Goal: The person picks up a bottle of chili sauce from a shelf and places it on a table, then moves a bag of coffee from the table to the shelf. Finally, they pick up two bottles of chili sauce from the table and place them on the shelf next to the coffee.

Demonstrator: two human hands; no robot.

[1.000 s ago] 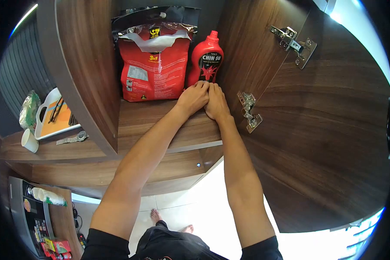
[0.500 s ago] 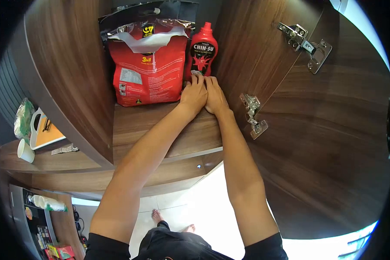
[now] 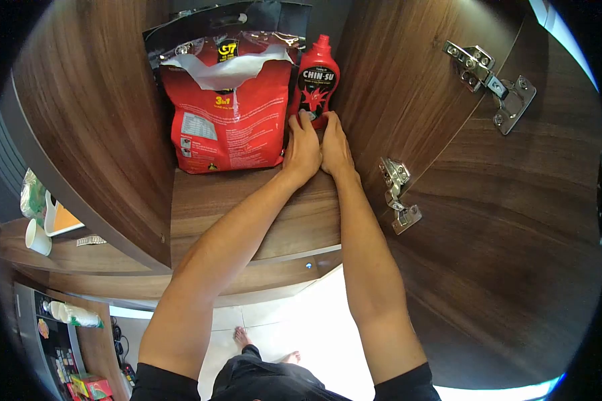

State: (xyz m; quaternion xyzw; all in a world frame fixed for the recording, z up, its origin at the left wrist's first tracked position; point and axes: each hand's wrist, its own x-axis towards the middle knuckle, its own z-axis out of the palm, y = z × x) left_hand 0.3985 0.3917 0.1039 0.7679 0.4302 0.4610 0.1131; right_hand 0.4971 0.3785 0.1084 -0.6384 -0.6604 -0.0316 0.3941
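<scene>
A red Chin-Su chili sauce bottle [image 3: 318, 77] stands upright inside the cupboard, close to its right wall. My left hand [image 3: 302, 150] is at the lower left of the bottle, its fingers closed against the base. On the other side, my right hand [image 3: 336, 148] has its fingers along the bottle's lower right. Both hands hold the bottle low down, wrists close together, and they hide its bottom. Left of the bottle is a large red G7 3in1 coffee bag [image 3: 231, 127], its torn top open; my left hand is right beside it.
An open cupboard door [image 3: 495, 254] with metal hinges [image 3: 398, 194] fills the right side. At left, past the cupboard's side panel [image 3: 100, 127], a lower shelf carries a paper cup [image 3: 38, 237] and a white-rimmed tray [image 3: 63, 219]. Another shelf unit [image 3: 90, 347] with packets is at lower left.
My hands have moved slightly apart at the front, with fingers now on either side of the bottle's base. The bottle looks nearly unmoved; the view has shifted a little.
</scene>
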